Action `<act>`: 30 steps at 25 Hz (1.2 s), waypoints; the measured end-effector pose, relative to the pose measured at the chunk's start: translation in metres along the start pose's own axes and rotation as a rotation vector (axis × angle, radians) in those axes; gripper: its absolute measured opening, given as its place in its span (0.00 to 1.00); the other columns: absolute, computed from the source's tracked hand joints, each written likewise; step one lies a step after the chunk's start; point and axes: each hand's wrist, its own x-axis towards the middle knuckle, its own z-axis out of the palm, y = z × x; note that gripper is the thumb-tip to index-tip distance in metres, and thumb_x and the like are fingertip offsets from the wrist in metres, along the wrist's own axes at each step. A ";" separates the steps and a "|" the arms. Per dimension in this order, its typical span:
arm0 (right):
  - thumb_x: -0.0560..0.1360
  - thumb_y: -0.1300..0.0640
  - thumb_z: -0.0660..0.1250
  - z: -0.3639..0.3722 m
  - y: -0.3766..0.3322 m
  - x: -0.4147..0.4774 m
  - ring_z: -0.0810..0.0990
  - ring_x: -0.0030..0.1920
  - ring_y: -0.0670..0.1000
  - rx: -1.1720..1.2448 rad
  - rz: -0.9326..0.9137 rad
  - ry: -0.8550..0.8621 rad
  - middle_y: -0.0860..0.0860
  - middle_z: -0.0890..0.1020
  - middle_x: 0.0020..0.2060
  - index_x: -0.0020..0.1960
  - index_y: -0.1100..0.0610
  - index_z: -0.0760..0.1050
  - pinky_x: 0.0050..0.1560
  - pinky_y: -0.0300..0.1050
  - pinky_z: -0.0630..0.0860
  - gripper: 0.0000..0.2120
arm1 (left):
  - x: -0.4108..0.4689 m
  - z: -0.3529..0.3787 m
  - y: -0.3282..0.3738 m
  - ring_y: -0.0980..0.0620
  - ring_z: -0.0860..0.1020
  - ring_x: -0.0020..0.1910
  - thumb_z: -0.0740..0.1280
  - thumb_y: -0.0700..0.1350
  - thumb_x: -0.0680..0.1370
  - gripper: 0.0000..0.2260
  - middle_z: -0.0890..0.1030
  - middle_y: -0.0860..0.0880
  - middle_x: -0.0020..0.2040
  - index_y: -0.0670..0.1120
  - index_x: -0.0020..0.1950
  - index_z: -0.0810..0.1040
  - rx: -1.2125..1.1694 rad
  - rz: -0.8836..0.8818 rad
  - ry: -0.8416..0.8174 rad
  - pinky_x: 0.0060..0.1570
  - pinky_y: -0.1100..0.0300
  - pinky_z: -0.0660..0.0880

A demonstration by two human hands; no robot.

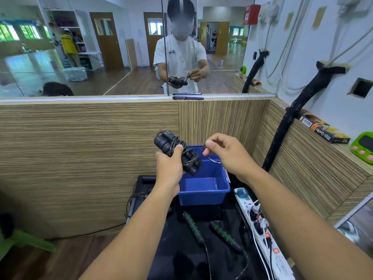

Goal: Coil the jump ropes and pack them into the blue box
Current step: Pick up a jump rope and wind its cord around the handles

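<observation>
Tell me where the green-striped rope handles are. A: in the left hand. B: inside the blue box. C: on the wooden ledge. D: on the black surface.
D: both green-striped handles lie on the black surface, outside the blue box.

Both arms extend forward from the lower edge of the view, forearms bare, converging toward the centre.

Left hand: raised at mid-frame, back toward the camera, fingers curled around a coiled jump rope, thumb pressed on top of the bundle.

Right hand: level with the left and just beside it, wrist bent slightly inward, thumb and index fingertips pinching the loose cord (remaining fingers curled loosely beneath).

The two hands are apart, not touching.
</observation>
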 end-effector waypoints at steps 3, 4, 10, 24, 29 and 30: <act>0.83 0.58 0.59 -0.004 -0.008 0.001 0.80 0.39 0.44 0.349 0.139 0.029 0.48 0.80 0.39 0.47 0.55 0.74 0.40 0.36 0.72 0.08 | 0.003 0.002 0.001 0.41 0.82 0.55 0.69 0.58 0.74 0.18 0.81 0.42 0.57 0.50 0.55 0.68 0.066 -0.016 -0.005 0.56 0.35 0.79; 0.84 0.58 0.57 -0.008 -0.011 0.004 0.78 0.35 0.45 0.442 0.173 0.069 0.49 0.78 0.36 0.48 0.55 0.72 0.34 0.35 0.72 0.08 | 0.004 0.001 -0.001 0.41 0.82 0.56 0.68 0.59 0.73 0.18 0.81 0.42 0.57 0.51 0.55 0.68 0.079 -0.023 -0.003 0.57 0.35 0.79; 0.80 0.48 0.65 -0.013 0.011 0.010 0.67 0.26 0.45 0.011 0.169 0.120 0.45 0.72 0.30 0.47 0.52 0.79 0.30 0.40 0.65 0.09 | 0.006 0.007 0.000 0.41 0.82 0.56 0.68 0.56 0.77 0.14 0.81 0.43 0.57 0.52 0.54 0.68 0.041 -0.034 0.009 0.58 0.36 0.78; 0.78 0.41 0.64 -0.012 0.002 0.017 0.76 0.47 0.51 -1.016 -0.147 -0.268 0.43 0.70 0.45 0.59 0.40 0.78 0.48 0.50 0.75 0.12 | 0.017 0.009 0.017 0.43 0.82 0.55 0.66 0.52 0.81 0.11 0.80 0.42 0.57 0.48 0.56 0.68 0.040 0.059 0.014 0.53 0.41 0.81; 0.79 0.42 0.63 -0.013 0.000 0.020 0.78 0.49 0.52 -0.929 -0.208 -0.331 0.40 0.73 0.41 0.55 0.44 0.81 0.50 0.53 0.77 0.11 | 0.019 0.004 0.018 0.48 0.80 0.50 0.65 0.51 0.82 0.09 0.78 0.46 0.53 0.50 0.52 0.66 0.076 0.119 0.029 0.51 0.48 0.79; 0.79 0.42 0.63 -0.013 0.000 0.020 0.79 0.49 0.52 -0.909 -0.232 -0.327 0.40 0.74 0.42 0.54 0.44 0.81 0.50 0.53 0.77 0.11 | 0.019 0.003 0.018 0.49 0.79 0.49 0.65 0.51 0.82 0.09 0.78 0.47 0.51 0.50 0.53 0.66 0.103 0.150 0.029 0.50 0.50 0.79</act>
